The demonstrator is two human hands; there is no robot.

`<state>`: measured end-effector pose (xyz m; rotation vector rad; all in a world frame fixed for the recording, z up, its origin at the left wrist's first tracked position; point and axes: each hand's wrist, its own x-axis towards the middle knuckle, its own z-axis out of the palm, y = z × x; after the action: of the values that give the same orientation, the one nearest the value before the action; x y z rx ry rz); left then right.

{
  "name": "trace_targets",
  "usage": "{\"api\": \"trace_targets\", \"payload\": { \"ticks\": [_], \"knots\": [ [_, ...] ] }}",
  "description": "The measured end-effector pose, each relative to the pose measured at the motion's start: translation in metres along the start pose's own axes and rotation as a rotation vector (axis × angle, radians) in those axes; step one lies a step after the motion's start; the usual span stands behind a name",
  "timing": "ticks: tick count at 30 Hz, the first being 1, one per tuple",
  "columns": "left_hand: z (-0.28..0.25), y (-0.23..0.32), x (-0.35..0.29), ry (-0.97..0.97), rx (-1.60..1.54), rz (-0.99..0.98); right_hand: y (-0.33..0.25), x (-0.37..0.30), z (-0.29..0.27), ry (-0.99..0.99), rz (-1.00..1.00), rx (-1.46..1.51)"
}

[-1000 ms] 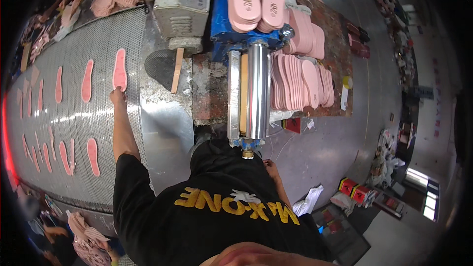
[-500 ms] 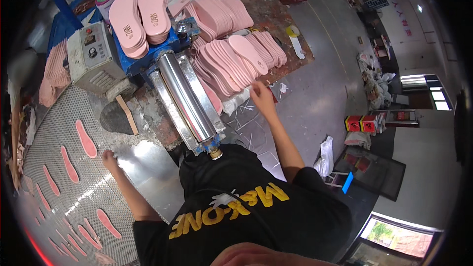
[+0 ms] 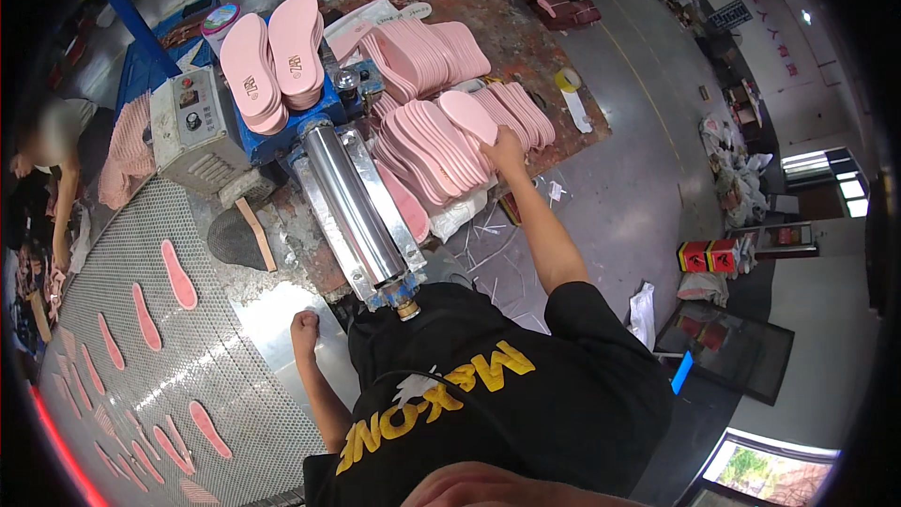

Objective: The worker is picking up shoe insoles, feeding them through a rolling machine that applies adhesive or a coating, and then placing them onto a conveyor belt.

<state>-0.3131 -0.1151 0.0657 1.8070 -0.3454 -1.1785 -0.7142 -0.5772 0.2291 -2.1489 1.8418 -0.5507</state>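
Note:
My right hand point(image 3: 508, 154) reaches to the front row of stacked insoles. Its fingers are closed on the near end of a pink insole point(image 3: 466, 115) that lies on top of the row; the fingertips are partly hidden. My left hand point(image 3: 304, 330) is curled into a fist, with nothing showing in it, above a shiny metal plate point(image 3: 272, 324). Between my arms stands a machine with a steel roller point(image 3: 354, 202). Two short piles of pink insoles point(image 3: 297, 47) with gold print rest on its blue top, beside a grey control box point(image 3: 194, 127).
On the left, a mesh conveyor belt point(image 3: 239, 390) carries several spaced pink insoles point(image 3: 178, 274). Another person point(image 3: 61, 169) is at the far left. A tape roll point(image 3: 567, 81) lies on the worn table point(image 3: 587, 136) behind the stacks. White scraps litter the floor.
My right hand has moved forward onto the top insole and closed on it. My left hand has shifted right, away from the belt. The view has tilted slightly, and another person has come into sight.

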Motion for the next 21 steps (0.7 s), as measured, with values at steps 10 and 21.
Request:
{"api": "trace_targets", "payload": {
  "ticks": [10, 21],
  "knots": [
    [0.013, 0.145, -0.002, -0.127, 0.390, 0.430, -0.051, -0.046, -0.079, -0.007, -0.406, 0.494],
    [0.087, 0.332, -0.064, -0.382, 0.534, 0.802, -0.142, -0.076, -0.068, -0.401, -0.665, 0.585]
  ]
}}
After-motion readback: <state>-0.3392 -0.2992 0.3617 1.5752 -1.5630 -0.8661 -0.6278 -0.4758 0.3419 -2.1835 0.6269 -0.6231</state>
